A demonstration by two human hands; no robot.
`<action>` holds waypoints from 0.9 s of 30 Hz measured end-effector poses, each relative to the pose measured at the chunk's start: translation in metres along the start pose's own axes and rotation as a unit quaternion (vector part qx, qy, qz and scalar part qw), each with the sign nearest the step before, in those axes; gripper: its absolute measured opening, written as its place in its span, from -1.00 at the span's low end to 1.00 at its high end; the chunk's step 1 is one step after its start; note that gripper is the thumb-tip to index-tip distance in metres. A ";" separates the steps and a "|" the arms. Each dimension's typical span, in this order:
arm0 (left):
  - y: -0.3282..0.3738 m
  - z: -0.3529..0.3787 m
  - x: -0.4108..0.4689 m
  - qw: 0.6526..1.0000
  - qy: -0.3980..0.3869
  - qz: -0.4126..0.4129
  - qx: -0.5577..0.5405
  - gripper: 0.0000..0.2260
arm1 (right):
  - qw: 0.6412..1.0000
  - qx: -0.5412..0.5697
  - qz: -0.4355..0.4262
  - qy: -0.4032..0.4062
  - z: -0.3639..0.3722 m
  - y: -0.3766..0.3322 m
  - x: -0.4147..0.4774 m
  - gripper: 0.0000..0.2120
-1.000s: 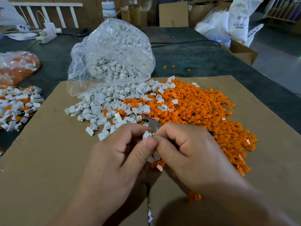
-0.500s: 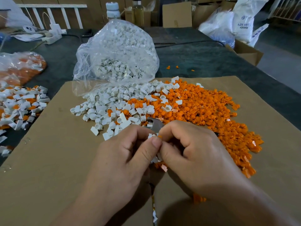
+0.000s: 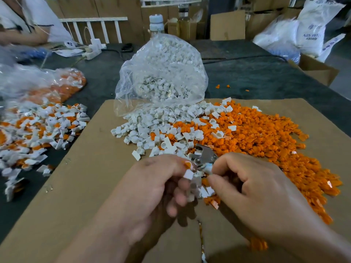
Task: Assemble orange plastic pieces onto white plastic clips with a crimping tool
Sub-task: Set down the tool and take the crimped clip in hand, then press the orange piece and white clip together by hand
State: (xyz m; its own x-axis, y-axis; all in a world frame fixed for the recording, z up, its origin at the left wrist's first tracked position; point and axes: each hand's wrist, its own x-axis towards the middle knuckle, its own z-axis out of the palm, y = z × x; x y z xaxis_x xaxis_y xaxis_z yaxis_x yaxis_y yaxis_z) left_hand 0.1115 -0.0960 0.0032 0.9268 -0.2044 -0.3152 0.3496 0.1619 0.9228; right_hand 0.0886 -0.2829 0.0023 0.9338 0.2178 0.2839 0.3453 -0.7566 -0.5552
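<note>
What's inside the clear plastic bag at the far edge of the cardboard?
The clear bag holds white clips, seen through the plastic and spilling from its mouth onto the cardboard. Crumpled film and glare blur the upper part; anything buried deeper cannot be seen.

A cardboard sheet (image 3: pixel 76 196) lies on the desk (image 3: pixel 247 76). On it a heap of clips (image 3: pixel 152 130) touches a wider heap of small pieces (image 3: pixel 266 141) to its right; a bag (image 3: pixel 161 69) stands behind the clips. Before the heaps the tool (image 3: pixel 204 154) sits in the left hand (image 3: pixel 152 186), the right hand (image 3: pixel 256 186) beside it. Left of the sheet lies a mixed pile (image 3: pixel 38 130).
</note>
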 end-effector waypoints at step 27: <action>-0.007 -0.018 0.001 0.728 0.156 0.091 0.661 -0.31 | 0.996 -0.056 0.049 -0.042 -0.016 -0.003 0.003 -0.81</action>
State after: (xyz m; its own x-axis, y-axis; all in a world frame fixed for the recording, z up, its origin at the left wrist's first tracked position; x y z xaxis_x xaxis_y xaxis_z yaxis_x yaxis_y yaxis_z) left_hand 0.1124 -0.0804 -0.0079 0.9995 -0.0321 -0.0056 -0.0290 -0.9543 0.2975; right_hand 0.0889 -0.2897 0.0177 0.9685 0.1873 0.1640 0.2445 -0.8393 -0.4856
